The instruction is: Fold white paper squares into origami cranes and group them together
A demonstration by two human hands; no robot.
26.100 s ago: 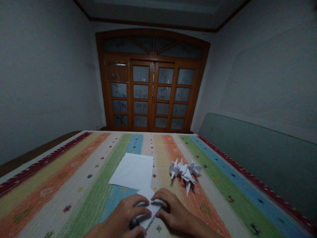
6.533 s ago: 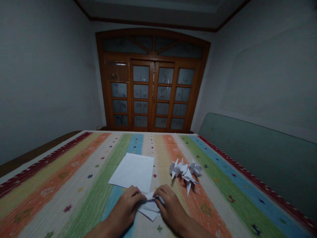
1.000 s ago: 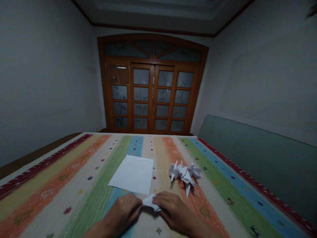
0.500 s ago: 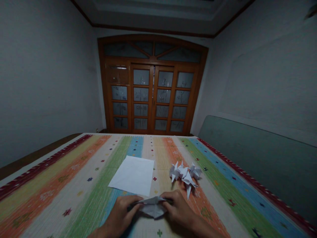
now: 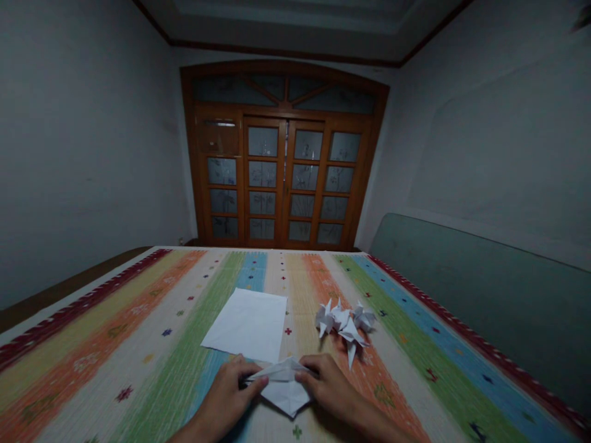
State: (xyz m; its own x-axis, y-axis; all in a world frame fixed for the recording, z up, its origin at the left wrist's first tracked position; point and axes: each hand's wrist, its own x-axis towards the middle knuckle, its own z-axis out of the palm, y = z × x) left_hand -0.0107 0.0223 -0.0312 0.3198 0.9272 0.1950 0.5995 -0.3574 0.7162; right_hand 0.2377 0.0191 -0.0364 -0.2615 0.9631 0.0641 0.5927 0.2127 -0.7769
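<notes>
Wooden glazed doors (image 5: 281,178) close the far end of the room, and a striped woven bedspread (image 5: 115,369) stretches toward the viewer. From the bottom edge, the left hand (image 5: 228,391) angles inward, pinching one corner of a folded white paper (image 5: 282,386) between thumb and fingers. The right hand (image 5: 330,387) mirrors it, closed on the opposite corner. A flat white sheet (image 5: 247,325) lies just beyond the hands, with a cluster of paper cranes (image 5: 344,323) ahead of the right hand.
</notes>
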